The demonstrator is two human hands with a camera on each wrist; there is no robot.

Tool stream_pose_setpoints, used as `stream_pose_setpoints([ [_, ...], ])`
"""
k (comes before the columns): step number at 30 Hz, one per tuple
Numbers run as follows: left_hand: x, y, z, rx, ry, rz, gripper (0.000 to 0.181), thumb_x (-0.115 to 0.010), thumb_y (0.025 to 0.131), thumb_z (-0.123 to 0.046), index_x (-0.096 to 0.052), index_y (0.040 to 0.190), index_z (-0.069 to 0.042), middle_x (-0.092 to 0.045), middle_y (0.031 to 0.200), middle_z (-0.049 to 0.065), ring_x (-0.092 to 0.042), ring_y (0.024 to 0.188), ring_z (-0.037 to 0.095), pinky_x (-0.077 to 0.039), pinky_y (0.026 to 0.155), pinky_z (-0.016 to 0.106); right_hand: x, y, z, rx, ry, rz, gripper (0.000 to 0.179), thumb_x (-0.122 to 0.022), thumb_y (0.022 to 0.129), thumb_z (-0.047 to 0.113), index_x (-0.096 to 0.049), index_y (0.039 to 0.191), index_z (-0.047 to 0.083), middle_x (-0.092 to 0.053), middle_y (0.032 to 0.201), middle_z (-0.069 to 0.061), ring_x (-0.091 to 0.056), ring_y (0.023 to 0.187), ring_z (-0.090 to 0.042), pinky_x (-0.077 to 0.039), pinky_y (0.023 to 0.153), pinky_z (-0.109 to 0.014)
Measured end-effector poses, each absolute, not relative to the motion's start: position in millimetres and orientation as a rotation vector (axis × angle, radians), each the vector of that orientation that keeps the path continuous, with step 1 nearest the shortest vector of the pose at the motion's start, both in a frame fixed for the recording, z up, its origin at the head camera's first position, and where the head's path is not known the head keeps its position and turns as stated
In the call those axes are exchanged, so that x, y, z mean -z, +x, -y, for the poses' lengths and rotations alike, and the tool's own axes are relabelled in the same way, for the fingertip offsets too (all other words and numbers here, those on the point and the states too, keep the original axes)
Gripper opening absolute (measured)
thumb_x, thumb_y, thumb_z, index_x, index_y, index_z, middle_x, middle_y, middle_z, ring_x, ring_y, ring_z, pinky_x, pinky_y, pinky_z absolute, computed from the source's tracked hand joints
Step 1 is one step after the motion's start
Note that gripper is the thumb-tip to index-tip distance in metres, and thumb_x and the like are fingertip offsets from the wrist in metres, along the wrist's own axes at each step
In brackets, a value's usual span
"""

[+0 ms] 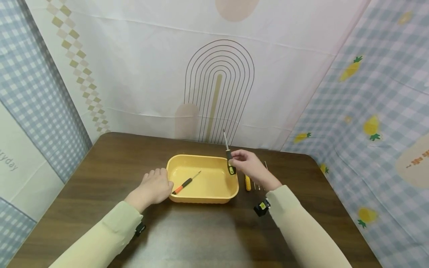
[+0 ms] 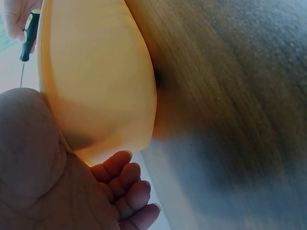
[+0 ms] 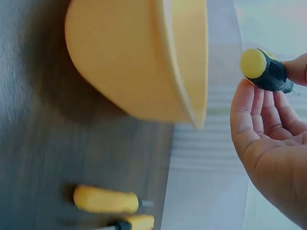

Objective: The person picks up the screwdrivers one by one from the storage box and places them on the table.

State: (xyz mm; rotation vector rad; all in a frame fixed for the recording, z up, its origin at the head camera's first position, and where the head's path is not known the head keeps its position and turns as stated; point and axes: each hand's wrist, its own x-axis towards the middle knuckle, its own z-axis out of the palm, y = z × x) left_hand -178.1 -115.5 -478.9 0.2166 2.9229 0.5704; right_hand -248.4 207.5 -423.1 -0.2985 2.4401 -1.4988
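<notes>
A shallow yellow plastic basin [image 1: 207, 182] sits on the table, and an orange-and-black screwdriver [image 1: 186, 182] lies inside it at the left. My left hand [image 1: 155, 186] grips the basin's left end; in the left wrist view the thumb lies over the rim and the curled fingers [image 2: 129, 179] are against the outside wall. Above the basin's right end, my right hand [image 1: 249, 165] pinches a screwdriver with a black-and-yellow handle [image 1: 230, 162], its shaft pointing up and away. The right wrist view shows thumb and fingertips on that screwdriver [image 3: 271, 72].
Right of the basin lies a yellow-handled screwdriver [image 1: 247, 182], with several thin metal shafts beside it, partly hidden by my right forearm. The brown wooden table [image 1: 201, 234] meets a white patterned curtain [image 1: 140, 74] at the back. Checked cloth [image 1: 378, 111] hangs on the right.
</notes>
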Motion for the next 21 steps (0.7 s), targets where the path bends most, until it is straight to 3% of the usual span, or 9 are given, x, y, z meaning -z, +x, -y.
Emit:
stream_pose_setpoints([
  [4, 479, -178, 116, -0.578, 0.214, -2.92, 0.035, -0.045, 0.091, -0.026, -0.047, 0.107, 0.005, -0.045, 0.092, 0.013, -0.044, 0.087, 0.03, -0.035, 0.079, 0.047, 417, -252, -228, 1.539, -0.214, -2.408, 0.043, -0.065, 0.092, 0.021, -0.052, 0.128, 0.002, -0.058, 0.116, -0.014, -0.058, 0.096, -0.022, -0.05, 0.081, -0.037],
  [11, 478, -179, 116, -0.574, 0.216, -2.916, 0.034, -0.045, 0.092, -0.027, -0.046, 0.106, 0.004, -0.045, 0.092, 0.013, -0.043, 0.087, 0.03, -0.035, 0.079, 0.046, 411, -251, -272, 1.54, -0.075, -2.39, 0.054, -0.061, 0.095, 0.03, -0.044, 0.138, 0.003, -0.049, 0.132, -0.016, -0.05, 0.119, -0.03, -0.042, 0.098, -0.047],
  [15, 479, -179, 116, -0.569, 0.213, -2.919, 0.033, -0.045, 0.092, -0.027, -0.047, 0.105, 0.004, -0.045, 0.091, 0.012, -0.043, 0.087, 0.03, -0.035, 0.079, 0.046, 420, -255, -300, 1.526, -0.018, -2.423, 0.058, -0.059, 0.096, 0.033, -0.041, 0.14, 0.001, -0.044, 0.136, -0.02, -0.048, 0.122, -0.034, -0.039, 0.1, -0.05],
  [21, 479, -179, 117, -0.573, 0.209, -2.911, 0.032, -0.044, 0.092, -0.026, -0.046, 0.104, 0.003, -0.045, 0.091, 0.012, -0.043, 0.086, 0.03, -0.034, 0.078, 0.045, 433, -258, -327, 1.534, 0.093, -2.47, 0.057, -0.057, 0.097, 0.032, -0.04, 0.14, -0.001, -0.045, 0.135, -0.021, -0.052, 0.119, -0.032, -0.043, 0.097, -0.046],
])
